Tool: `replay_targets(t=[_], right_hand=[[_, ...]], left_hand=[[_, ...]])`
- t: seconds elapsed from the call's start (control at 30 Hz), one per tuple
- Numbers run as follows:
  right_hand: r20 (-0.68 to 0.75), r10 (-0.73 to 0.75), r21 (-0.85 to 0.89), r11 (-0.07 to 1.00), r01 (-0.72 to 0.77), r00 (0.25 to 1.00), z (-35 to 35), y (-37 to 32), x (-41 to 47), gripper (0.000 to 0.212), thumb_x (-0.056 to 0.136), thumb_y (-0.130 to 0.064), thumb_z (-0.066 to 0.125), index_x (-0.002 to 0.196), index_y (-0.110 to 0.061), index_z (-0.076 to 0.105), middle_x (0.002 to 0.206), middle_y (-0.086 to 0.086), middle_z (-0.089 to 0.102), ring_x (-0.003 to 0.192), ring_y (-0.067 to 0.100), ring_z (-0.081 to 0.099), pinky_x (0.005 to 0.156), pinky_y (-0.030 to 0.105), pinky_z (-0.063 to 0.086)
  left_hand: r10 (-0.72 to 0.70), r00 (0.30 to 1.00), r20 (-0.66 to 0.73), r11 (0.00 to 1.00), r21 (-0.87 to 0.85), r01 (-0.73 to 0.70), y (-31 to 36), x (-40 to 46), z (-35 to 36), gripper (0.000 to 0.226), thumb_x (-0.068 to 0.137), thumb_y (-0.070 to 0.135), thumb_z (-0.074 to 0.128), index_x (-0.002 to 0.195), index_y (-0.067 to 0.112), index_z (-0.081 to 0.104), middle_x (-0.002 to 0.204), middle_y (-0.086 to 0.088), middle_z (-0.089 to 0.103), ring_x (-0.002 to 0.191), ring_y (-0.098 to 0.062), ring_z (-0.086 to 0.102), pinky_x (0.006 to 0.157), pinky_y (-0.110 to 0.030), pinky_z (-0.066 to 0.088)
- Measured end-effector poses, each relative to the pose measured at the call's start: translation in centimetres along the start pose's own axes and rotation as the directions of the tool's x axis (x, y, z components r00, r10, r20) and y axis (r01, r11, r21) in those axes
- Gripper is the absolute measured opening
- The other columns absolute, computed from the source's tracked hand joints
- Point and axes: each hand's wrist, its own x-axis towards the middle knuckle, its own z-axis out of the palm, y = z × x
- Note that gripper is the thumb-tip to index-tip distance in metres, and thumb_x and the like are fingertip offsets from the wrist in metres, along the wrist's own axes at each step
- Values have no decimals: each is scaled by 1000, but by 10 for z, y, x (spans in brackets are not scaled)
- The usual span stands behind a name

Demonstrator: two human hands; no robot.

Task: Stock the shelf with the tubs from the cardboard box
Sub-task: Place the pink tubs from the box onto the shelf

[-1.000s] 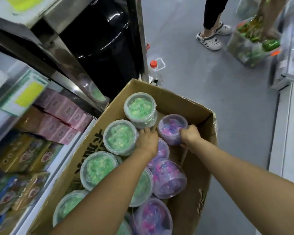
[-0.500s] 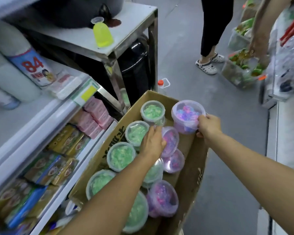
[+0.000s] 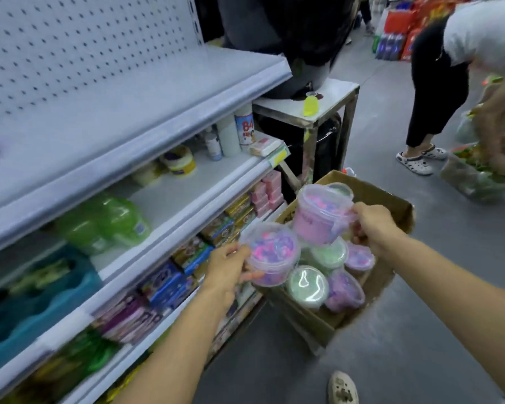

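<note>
My left hand (image 3: pixel 229 268) grips a clear tub of pink and purple pieces (image 3: pixel 274 255), held above the near left edge of the cardboard box (image 3: pixel 391 275). My right hand (image 3: pixel 370 225) holds a second pink and purple tub (image 3: pixel 318 217) by its side, tilted, higher above the box. Several green and purple tubs (image 3: pixel 330 255) stay inside the box on the floor. The white store shelf (image 3: pixel 134 123) rises on my left, its top level bare.
Lower shelf levels hold green bottles (image 3: pixel 114 220), jars, pink packs and boxed bars. A metal stand (image 3: pixel 327 112) with a yellow cup stands beyond the box. Another person (image 3: pixel 432 83) bends over a basket (image 3: pixel 473 176) at the right. My shoe (image 3: pixel 343 387) is on the grey floor.
Both hands have lifted a pink and purple tub each out of the box and raised them toward the shelf. My view has swung up and left.
</note>
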Motion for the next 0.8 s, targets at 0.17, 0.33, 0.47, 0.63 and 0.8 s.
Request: replay_targets(t=[0.17, 0.33, 0.47, 0.63, 0.8], right_hand=[[216, -75, -1, 997, 77, 974, 66, -23, -83, 24, 90, -8, 45, 66, -12, 49, 56, 9, 43, 41, 16, 29, 47, 24, 30], [444, -153, -20, 983, 181, 883, 129, -64, -147, 30, 91, -4, 43, 62, -13, 43, 47, 5, 38, 38, 16, 28, 49, 23, 23], [586, -207, -32, 960, 278, 784, 176, -104, -182, 24, 91, -7, 47, 67, -12, 46, 43, 3, 38, 41, 17, 28, 42, 21, 26], [747, -250, -17, 919, 393, 617, 231, -136, -225, 24, 90, -7, 50, 68, -14, 45, 53, 6, 36, 47, 17, 26, 46, 24, 25], [839, -274, -5, 861, 509, 471, 293, -139, -278, 22, 92, -9, 49, 70, -13, 47, 53, 6, 37, 44, 16, 29, 47, 25, 27]], left_hand=[[33, 991, -132, 997, -70, -43, 19, -68, -107, 12, 94, 4, 51, 90, -1, 61, 80, -15, 51, 77, -29, 55, 55, -31, 60], [139, 948, -288, 983, -73, -166, 46, -120, -185, 17, 93, 3, 52, 78, 3, 59, 65, -8, 42, 59, -18, 49, 51, -27, 58], [194, 884, -426, 968, -62, -243, 67, -156, -238, 10, 92, 8, 57, 92, 0, 63, 67, -11, 51, 57, -21, 58, 54, -26, 58], [185, 818, -544, 946, -128, -299, 74, -191, -290, 14, 90, 10, 58, 97, -1, 64, 66, -11, 54, 53, -20, 60, 62, -31, 59], [168, 728, -665, 939, -116, -323, 59, -226, -344, 17, 90, 12, 59, 100, -1, 64, 75, -13, 58, 57, -20, 63, 59, -29, 57]])
